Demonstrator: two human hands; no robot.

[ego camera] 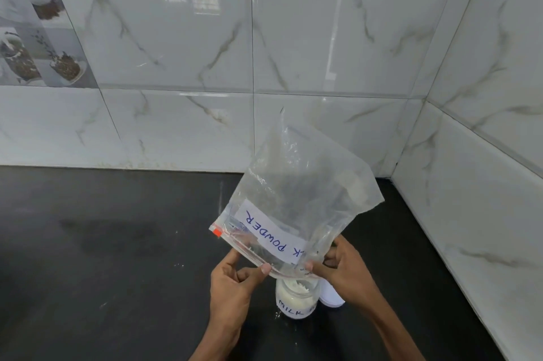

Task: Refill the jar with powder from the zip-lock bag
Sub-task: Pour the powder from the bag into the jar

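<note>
Low in the frame, our left hand [235, 287] and right hand [343, 269] pinch the upturned bag [296, 202] by its mouth over the jar [296, 299]; limp, seemingly near-empty, best held by its corners.

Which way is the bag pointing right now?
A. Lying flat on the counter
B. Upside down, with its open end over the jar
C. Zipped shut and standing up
B: both hands, left and right, pinch the bag by its open end, held directly above the jar, and its label reads upside down.
</note>
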